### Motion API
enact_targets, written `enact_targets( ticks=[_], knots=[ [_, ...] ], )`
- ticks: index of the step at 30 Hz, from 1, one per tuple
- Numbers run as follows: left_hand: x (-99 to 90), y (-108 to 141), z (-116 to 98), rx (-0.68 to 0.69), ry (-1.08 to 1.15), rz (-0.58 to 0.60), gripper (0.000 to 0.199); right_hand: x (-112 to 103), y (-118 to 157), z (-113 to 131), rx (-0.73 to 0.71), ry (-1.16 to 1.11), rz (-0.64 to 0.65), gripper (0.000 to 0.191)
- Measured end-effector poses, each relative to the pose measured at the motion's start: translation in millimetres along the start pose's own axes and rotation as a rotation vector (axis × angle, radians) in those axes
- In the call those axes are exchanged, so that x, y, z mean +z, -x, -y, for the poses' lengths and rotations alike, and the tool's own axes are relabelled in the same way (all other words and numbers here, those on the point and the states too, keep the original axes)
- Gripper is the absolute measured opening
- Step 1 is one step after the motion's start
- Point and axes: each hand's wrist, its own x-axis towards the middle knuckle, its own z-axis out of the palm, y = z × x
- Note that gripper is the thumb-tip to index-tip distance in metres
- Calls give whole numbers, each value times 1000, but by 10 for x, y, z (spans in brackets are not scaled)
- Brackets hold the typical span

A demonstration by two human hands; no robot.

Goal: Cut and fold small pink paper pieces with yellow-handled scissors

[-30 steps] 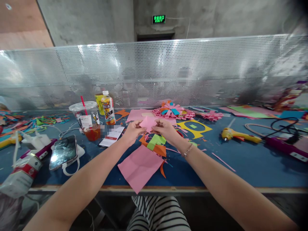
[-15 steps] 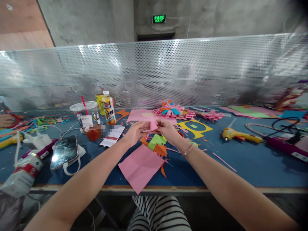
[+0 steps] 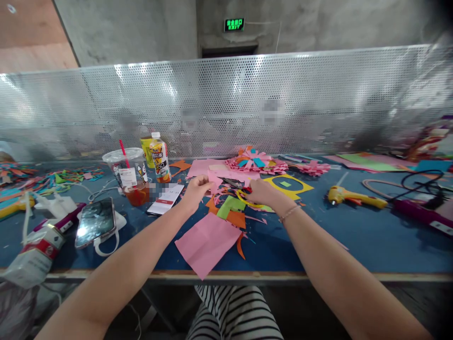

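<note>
My left hand (image 3: 197, 191) is closed on a small folded piece of pink paper (image 3: 214, 181) over the middle of the table. To its right, my right hand (image 3: 261, 192) grips a pair of scissors (image 3: 244, 194) with red and yellow handles, the blades pointing left toward the pink piece. Below both hands lie green paper (image 3: 230, 207) and orange paper (image 3: 236, 219) scraps. Nearer to me rests a creased pink square sheet (image 3: 207, 243). Behind the hands sits a layered pink paper flower (image 3: 255, 160) with blue bits.
On the left stand a plastic cup (image 3: 129, 177), a drink bottle (image 3: 160, 158) and two phones, one a dark-screened phone (image 3: 95, 223). A yellow glue gun (image 3: 354, 197) lies on the right near a purple power strip (image 3: 423, 217). A perforated metal screen (image 3: 226, 104) borders the table's back.
My right hand has let go of the pink piece, moved right and taken hold of the scissors. My left hand still holds the pink piece, slightly further left.
</note>
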Motion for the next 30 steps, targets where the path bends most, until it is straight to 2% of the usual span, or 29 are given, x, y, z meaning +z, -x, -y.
enact_targets(
  ticks=[1,3,7,11,13,18,20,25,27,30],
  knots=[
    [5,8,-17,-12,34,-4,12,14,-14,-45,-5,34,68,38],
    [15,22,-46,-44,96,-7,12,58,-45,-93,3,37,99,42],
    [12,17,-62,-72,101,13,24,135,-110,-105,4,19,97,54],
    [-9,-20,-37,-57,132,23,16,144,-147,-144,39,6,80,53],
    [-13,-33,-26,-61,156,8,12,131,-147,-165,58,-3,58,52],
    [-13,-36,-27,-5,37,-80,19,53,-108,-108,82,-174,-107,51],
    [-20,-37,-39,41,-16,-87,17,-4,-60,-33,35,-290,-128,47],
    [-57,-56,-62,142,-123,-77,16,-167,171,174,-249,-699,-9,40],
    [-75,-64,-62,154,-154,-76,18,-200,254,226,-298,-825,79,38],
    [-98,-71,-54,189,-167,-74,22,-196,311,260,-315,-895,127,37]
  ],
)
